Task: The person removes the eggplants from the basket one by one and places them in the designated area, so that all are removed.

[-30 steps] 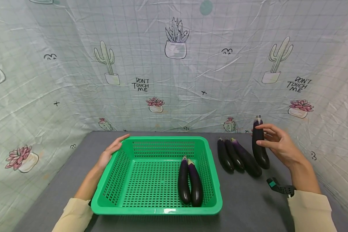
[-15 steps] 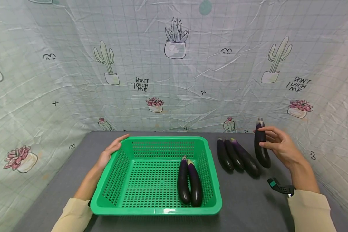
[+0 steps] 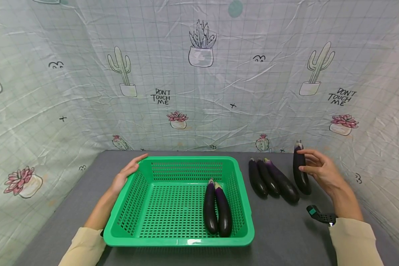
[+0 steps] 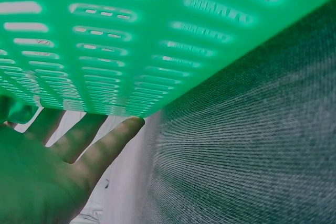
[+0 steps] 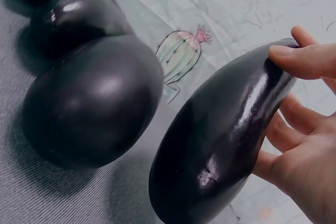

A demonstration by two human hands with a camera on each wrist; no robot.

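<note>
My right hand (image 3: 324, 173) pinches a dark purple eggplant (image 3: 299, 168) between thumb and fingers, its stem end pointing up and away. In the right wrist view the held eggplant (image 5: 220, 140) looks tilted, and its lower end is cut off by the frame edge. Left of it, three eggplants (image 3: 284, 183) lie side by side on the grey cloth. My left hand (image 3: 123, 177) rests against the left side of a green plastic basket (image 3: 179, 242); the left wrist view shows its straight fingers (image 4: 113, 142) touching the perforated wall. Two more eggplants (image 3: 210, 208) lie inside the basket at its right.
A grey cloth (image 3: 279, 236) covers the table. Behind and at the sides hangs a pale curtain (image 3: 219, 92) printed with cacti. The basket's right wall (image 3: 242, 199) stands between the two eggplants inside and those on the cloth.
My right hand has moved slightly down and to the right in the head view, with the eggplant in it. My left hand and the basket have stayed in place.
</note>
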